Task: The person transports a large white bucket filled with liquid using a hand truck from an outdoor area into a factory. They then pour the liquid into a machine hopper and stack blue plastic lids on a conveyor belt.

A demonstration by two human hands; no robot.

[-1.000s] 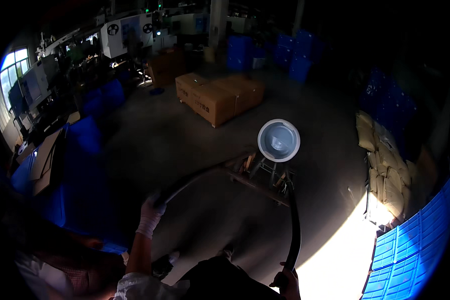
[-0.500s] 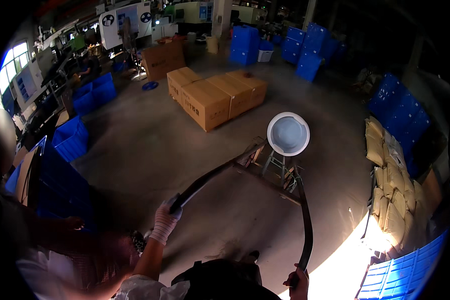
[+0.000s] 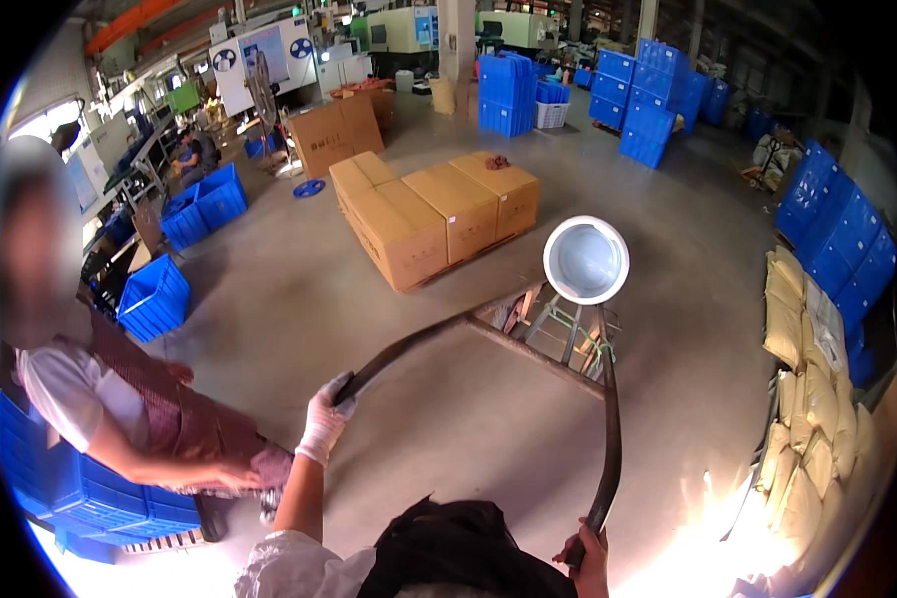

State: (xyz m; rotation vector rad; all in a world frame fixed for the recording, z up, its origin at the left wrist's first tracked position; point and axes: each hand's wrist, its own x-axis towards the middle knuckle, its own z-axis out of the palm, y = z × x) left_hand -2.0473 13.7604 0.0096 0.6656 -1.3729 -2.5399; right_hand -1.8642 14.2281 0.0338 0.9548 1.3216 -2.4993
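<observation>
Ahead of me stands a hand cart with two long dark curved handles joined by a crossbar (image 3: 533,356). My left hand (image 3: 324,417), in a white glove, is closed around the end of the left handle (image 3: 409,349). Lower down, my right hand (image 3: 590,560) grips the end of the right handle (image 3: 613,448); no glove shows on it. A round white bucket (image 3: 618,261) sits at the cart's front, its pale grey-blue inside visible. Green cord (image 3: 600,349) is tied around the frame beneath it. The cart's wheels cannot be made out.
Large cardboard boxes (image 3: 453,211) stand on a pallet ahead, left of the bucket. A co-worker (image 3: 159,409) stands close on my left, beside blue crates (image 3: 100,498). Filled tan sacks (image 3: 797,439) are stacked along the right, with blue bins (image 3: 837,234) beyond. More blue bins (image 3: 505,95) stand farther back.
The picture has brightened. The cardboard boxes appear slightly nearer, and the co-worker on the left shows more fully. Both my hands keep their hold on the handles.
</observation>
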